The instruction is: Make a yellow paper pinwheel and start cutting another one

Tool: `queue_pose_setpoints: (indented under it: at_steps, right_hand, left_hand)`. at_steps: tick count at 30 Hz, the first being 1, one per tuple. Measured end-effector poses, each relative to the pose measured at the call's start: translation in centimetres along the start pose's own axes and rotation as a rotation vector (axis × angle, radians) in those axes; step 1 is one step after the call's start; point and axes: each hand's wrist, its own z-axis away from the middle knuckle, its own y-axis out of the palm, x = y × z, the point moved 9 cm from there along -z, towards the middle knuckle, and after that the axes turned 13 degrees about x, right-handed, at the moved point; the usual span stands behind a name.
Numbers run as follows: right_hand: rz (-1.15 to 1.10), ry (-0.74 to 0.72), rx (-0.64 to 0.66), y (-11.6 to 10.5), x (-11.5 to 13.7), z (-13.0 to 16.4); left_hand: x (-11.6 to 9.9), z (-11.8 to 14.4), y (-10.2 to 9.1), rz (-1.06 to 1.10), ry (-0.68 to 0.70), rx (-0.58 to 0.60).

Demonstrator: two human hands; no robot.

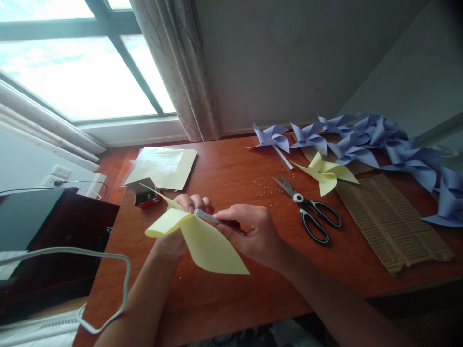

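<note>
Over the wooden tabletop (231,183), the left hand (188,207) grips folded yellow paper (206,243); the right hand (253,231) pinches a straw (206,217) lying crosswise against it.

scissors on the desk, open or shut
Open. The scissors lie flat on the desk, their blade tips visibly parted toward the wall and the two black handle loops spread apart.

Both forearms are bare, with no sleeves in view. The left hand (183,226) and right hand (253,233) wear no gloves, rings or watch.
</note>
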Motion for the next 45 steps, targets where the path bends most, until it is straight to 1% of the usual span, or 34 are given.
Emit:
queue_pose_setpoints:
  at_steps: [8, 10, 12, 17, 19, 22, 27, 29, 32, 34, 37, 41, 45]
  right_hand:
    - [-0.025, 0.044, 0.042, 0.2, -0.3, 0.0]
    - [-0.046, 0.053, 0.055, 0.4, -0.4, 0.0]
    - [-0.029, 0.031, 0.050, 0.4, -0.2, 0.0]
    - [0.072, -0.095, -0.002, 0.1, 0.7, 0.2]
    - [0.079, -0.106, -0.004, 0.2, 0.7, 0.3]
    - [0.040, -0.053, 0.007, 0.2, 0.3, 0.2]
    - [-0.089, 0.068, 0.083, 0.6, -0.4, -0.1]
    - [-0.055, 0.047, 0.090, 0.6, -0.2, 0.0]
    - [0.065, -0.063, 0.066, 0.4, 0.6, 0.1]
    - [0.118, -0.100, 0.058, 0.4, 0.8, 0.2]
    - [0.099, -0.053, 0.040, 0.3, 0.4, 0.1]
    - [-0.029, 0.040, 0.024, 0.1, -0.1, -0.1]
    - [-0.081, 0.042, 0.053, 0.3, 0.1, -0.1]
  left_hand:
    - [0.0, -0.3, 0.1, -0.031, -0.019, 0.010]
    - [-0.2, -0.5, 0.1, -0.055, -0.004, 0.014]
    - [-0.3, -0.5, 0.2, -0.072, 0.017, 0.012]
    - [0.0, -0.5, 0.3, -0.063, 0.013, 0.018]
    - [0.0, -0.4, 0.4, -0.059, 0.010, 0.020]
    - [-0.2, -0.4, 0.4, -0.072, 0.011, 0.016]
    - [-0.6, -0.6, 0.2, -0.108, 0.036, 0.021]
    - [-0.6, -0.7, 0.1, -0.117, 0.048, 0.028]
    - [-0.4, -0.8, 0.2, -0.116, 0.050, 0.048]
    - [-0.3, -0.7, 0.3, -0.088, 0.042, 0.042]
    - [0.0, -0.4, 0.2, -0.035, 0.025, 0.019]
    - [-0.1, -0.4, 0.5, -0.037, 0.020, 0.046]
    - [-0.3, -0.5, 0.6, -0.061, 0.031, 0.060]
